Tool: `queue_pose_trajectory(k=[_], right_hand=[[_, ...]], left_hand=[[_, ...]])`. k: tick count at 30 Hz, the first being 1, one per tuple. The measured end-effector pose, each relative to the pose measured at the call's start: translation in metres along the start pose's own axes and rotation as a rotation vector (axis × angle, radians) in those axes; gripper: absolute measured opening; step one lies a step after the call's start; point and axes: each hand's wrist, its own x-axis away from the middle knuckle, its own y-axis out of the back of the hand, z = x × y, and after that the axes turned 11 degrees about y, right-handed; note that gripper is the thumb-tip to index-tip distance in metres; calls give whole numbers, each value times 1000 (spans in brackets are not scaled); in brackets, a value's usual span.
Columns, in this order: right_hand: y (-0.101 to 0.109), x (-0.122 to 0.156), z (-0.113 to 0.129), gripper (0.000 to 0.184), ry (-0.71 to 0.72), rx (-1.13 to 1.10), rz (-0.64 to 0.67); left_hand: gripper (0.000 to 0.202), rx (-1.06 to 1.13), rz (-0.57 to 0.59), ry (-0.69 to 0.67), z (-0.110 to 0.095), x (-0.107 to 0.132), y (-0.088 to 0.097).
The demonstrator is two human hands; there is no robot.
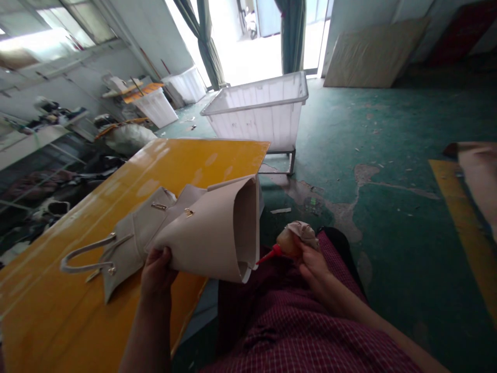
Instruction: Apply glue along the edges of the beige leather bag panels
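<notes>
Across the edge of a yellow table (pixel 58 316), a beige bag body (pixel 205 233) lay on its side, mouth toward the right hand (pixel 311 263); the left hand (pixel 157 272) gripped its near side. The right hand clasped a bottle (pixel 287 241) — red nozzle (pixel 272 252) at the mouth's rim, contact uncertain; a handled bag piece (pixel 124 251) rested alongside.

The left hand (pixel 157 273) grips a beige bag (pixel 207 233), the right hand (pixel 311 264) a red-tipped bottle (pixel 287 242).
</notes>
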Motion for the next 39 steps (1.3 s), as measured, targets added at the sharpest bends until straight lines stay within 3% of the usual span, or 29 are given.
queue_pose_trajectory(k=[5,12,17,22,26,29,32,35,39], right_hand=[[4,1,-3,68,12,0,-4],[-18,-21,4,57,99,-13,-78],[-9,-12,5,59,11,-49,-55],[12,4,6,57,-178,-35,13],[13,10,19,44,-260,-57,62],[5,15,35,31,-321,-81,112],[-7,22,54,9,-381,-88,91],[-16,29,69,22,-431,-73,23],[-19,33,77,25,-482,-90,-12]], left_hand=[[59,28,-2,-6,3,-3,3],[63,13,-19,-20,7,-6,7],[61,18,-41,-8,5,-3,4],[59,15,-36,-24,9,-6,7],[44,0,-23,-19,3,-2,6],[37,-70,4,89,-20,4,-4],[38,-197,92,289,-52,8,-25],[35,-353,164,442,-75,8,-52],[32,-370,77,389,-76,-2,-83]])
